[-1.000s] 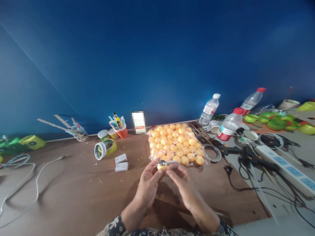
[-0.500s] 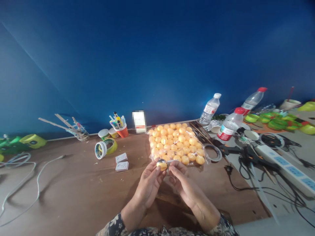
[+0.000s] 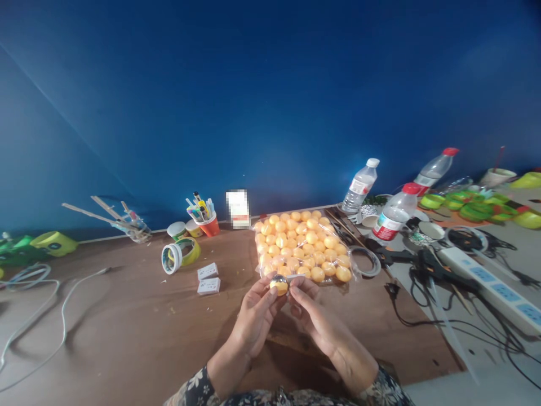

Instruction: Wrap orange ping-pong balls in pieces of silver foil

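Observation:
Pinched in my left hand (image 3: 258, 313) is a small round ball (image 3: 279, 285), shiny silver on top and orange-yellow below. My right hand (image 3: 313, 307) is closed beside it, its thumb and forefinger pinching a small pale piece that meets the ball's right side. Both hands are over the brown table's front part. Just beyond them lies a clear plastic bag (image 3: 302, 245) of several orange balls. Two small white boxes (image 3: 208, 286) lie left of my hands.
Tape rolls (image 3: 172, 258), an orange cup of pens (image 3: 209, 225) and a holder with sticks (image 3: 137, 231) stand left. At right are bottles (image 3: 391, 217), black clamps (image 3: 443, 270), cables and a white power strip (image 3: 494, 287). A blue wall (image 3: 262, 101) rises behind.
The view has shifted very slightly. My hands keep nearly the same pose, and the silver top of the ball shows a little differently.

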`<state>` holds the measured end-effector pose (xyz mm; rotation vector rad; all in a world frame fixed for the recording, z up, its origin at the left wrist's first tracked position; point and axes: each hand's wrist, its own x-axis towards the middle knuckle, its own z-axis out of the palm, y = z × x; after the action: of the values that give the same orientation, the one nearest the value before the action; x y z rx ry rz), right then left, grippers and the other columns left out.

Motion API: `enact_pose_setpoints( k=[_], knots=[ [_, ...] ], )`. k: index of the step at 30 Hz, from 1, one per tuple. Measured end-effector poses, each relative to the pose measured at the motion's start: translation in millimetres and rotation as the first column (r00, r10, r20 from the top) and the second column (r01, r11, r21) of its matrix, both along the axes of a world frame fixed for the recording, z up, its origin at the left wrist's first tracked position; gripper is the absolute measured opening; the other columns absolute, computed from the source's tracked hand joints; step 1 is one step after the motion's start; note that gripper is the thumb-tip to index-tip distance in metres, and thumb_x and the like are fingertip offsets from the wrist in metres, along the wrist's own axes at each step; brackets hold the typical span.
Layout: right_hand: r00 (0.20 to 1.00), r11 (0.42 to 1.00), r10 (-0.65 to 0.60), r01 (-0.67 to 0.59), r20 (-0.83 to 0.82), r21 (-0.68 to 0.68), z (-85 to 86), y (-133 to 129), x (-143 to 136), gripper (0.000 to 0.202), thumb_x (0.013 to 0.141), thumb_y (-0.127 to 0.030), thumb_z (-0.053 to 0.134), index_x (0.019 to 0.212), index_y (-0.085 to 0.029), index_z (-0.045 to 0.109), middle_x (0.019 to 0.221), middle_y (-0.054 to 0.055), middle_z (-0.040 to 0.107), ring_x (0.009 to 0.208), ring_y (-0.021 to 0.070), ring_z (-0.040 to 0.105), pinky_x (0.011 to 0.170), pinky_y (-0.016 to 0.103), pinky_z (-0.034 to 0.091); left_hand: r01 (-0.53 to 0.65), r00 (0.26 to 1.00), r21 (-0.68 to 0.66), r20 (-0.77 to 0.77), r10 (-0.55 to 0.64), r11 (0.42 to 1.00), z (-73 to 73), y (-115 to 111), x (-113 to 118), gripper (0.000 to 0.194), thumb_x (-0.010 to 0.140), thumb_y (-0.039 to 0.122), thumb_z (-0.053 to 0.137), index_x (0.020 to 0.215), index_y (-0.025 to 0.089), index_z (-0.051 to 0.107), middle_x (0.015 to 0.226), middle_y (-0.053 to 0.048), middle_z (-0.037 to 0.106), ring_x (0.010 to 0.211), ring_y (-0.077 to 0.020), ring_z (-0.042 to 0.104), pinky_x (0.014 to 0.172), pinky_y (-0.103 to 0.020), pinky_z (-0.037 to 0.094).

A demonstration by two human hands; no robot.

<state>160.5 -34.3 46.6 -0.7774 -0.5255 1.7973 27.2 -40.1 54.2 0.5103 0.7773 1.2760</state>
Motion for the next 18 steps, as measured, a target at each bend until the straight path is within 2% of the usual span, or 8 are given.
enact_pose_setpoints(
  k=[3, 8, 18],
  knots=[
    [1.000, 1.000, 0.016, -0.016, -0.008, 0.004, 0.7, 1.6, 1.2, 0.021, 0.067, -0.029, 0.082, 0.073, -0.021, 0.063, 0.071, -0.005, 0.059, 0.061, 0.0089, 0.049, 0.055, 0.019, 0.039, 0.025, 1.000, 0.013, 0.000, -0.025, 1.000, 0.1, 1.2, -0.6, 0.026, 0.080, 0.020, 0.069, 0.106, 0.014, 0.067, 0.106, -0.010, 0.072, 0.097, -0.0203, 0.067, 0.091, -0.032, 0.051],
    [0.997, 0.999, -0.016, 0.013, -0.072, -0.031, 5.2, 4.9, 4.1, 0.022, 0.066, -0.027, 0.083, 0.076, -0.021, 0.064, 0.070, -0.005, 0.059, 0.060, 0.0082, 0.049, 0.053, 0.018, 0.036, 0.022, 0.997, -0.034, 0.074, -0.019, 0.999, -0.3, 2.7, -0.4, 0.023, 0.082, 0.017, 0.067, 0.105, 0.015, 0.068, 0.102, -0.007, 0.073, 0.089, -0.0147, 0.068, 0.085, -0.026, 0.052],
    [0.999, 0.999, -0.032, 0.032, 0.015, 0.004, 6.4, 5.7, 2.9, 0.024, 0.063, -0.031, 0.084, 0.074, -0.021, 0.064, 0.072, -0.004, 0.062, 0.062, 0.0099, 0.051, 0.054, 0.020, 0.038, 0.051, 0.994, -0.067, 0.095, -0.045, 0.996, -2.6, 2.3, -0.2, 0.018, 0.081, 0.016, 0.067, 0.099, 0.014, 0.070, 0.100, -0.007, 0.074, 0.089, -0.0149, 0.068, 0.088, -0.026, 0.051]
  ],
)
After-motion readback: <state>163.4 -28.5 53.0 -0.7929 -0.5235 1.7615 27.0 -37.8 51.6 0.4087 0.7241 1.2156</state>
